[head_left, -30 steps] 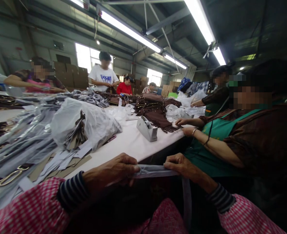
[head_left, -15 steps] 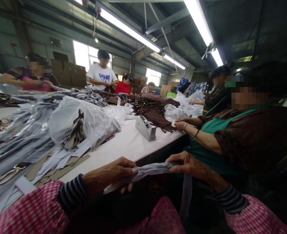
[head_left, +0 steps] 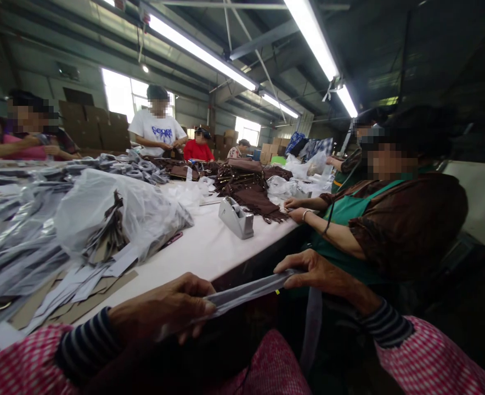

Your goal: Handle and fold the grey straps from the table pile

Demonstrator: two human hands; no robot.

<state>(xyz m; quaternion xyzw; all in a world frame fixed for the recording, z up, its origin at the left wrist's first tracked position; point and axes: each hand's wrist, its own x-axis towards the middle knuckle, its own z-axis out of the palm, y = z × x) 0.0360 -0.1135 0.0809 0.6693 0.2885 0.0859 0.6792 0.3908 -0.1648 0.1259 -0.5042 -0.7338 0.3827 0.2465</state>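
Two hands hold one grey strip (head_left: 246, 292) stretched btwn them, just off the near edge of the table (head_left: 203, 249), over the lap. Left hand (head_left: 164, 312) is closed round the strip's lower end, fingers curled over, thumb on top; right hand (head_left: 314, 272) pinches the upper end w/ thumb and fingers, so the strip slopes up to the right. A tail of it hangs down below the right hand. Both wrists show striped cuffs under red-check sleeves. On the table, left: a clear bag (head_left: 114, 216) stuffed w/ dark pieces, beside a heap of more grey strips (head_left: 16, 241) and flat card pieces (head_left: 84, 304). Mid-table sits a tape dispenser (head_left: 236, 217), w/ a pile of brown fringed goods (head_left: 253, 189) behind it. To the right a co-worker in a green apron (head_left: 349, 219) rests both forearms at the table edge, hands near the brown pile. More people work at the far side.
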